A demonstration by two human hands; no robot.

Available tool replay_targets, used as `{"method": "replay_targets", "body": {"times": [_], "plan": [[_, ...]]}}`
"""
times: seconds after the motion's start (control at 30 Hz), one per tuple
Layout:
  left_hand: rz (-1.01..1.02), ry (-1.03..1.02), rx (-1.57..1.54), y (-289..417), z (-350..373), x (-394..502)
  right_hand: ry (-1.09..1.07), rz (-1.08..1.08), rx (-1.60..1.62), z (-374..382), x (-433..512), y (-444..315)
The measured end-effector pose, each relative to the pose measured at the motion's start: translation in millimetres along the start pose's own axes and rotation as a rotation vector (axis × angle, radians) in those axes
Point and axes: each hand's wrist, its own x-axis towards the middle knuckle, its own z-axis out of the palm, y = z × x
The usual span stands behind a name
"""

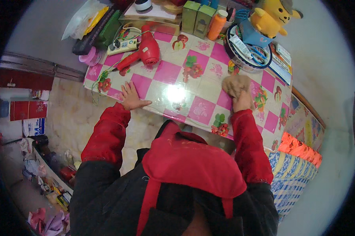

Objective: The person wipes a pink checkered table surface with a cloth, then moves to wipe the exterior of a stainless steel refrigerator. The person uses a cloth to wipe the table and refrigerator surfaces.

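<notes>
My right hand (243, 101) presses on a crumpled brown cloth (237, 84), which lies on the right part of a table with a pink-and-white checked cover (168, 72). The cloth hides most of the fingers. At the table's front left edge, my left hand (133, 96) rests flat with its fingers spread and nothing in it. Beyond the left hand lies a red hair dryer (148, 50), beside a white power strip (123, 46) with a plug in it. A round tin (248, 63) holding cables and a white tube stands just beyond the cloth.
Green boxes (196, 20) and an orange bottle (217, 25) stand along the table's back. A yellow plush toy (267, 20) sits in a blue container (255, 34) on the tin. Thin wires hang over the left edge. Books (280, 69) lie at the right edge.
</notes>
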Motion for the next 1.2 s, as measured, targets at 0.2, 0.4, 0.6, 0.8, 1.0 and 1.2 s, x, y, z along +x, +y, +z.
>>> {"method": "replay_targets", "body": {"times": [0.2,0.4,0.6,0.8,1.0,1.2], "plan": [[-0.003,0.022,0.015,-4,2,-3,-0.039,-0.303,0.034,11,-27,-126],[-0.027,0.019,0.072,2,-3,-5,-0.086,-0.276,0.115,12,-23,-114],[0.003,0.05,0.0,3,-4,-6,-0.104,-0.268,0.105,16,-28,-95],[-0.005,0.043,-0.003,-3,-2,-10,0.043,0.036,0.39,-34,-50,-11],[0.011,0.018,-0.009,3,-7,-6,0.128,0.281,0.7,-55,-85,130],[0.015,0.018,-0.014,-1,-1,-1,0.073,0.127,0.145,-43,-68,37]]}}
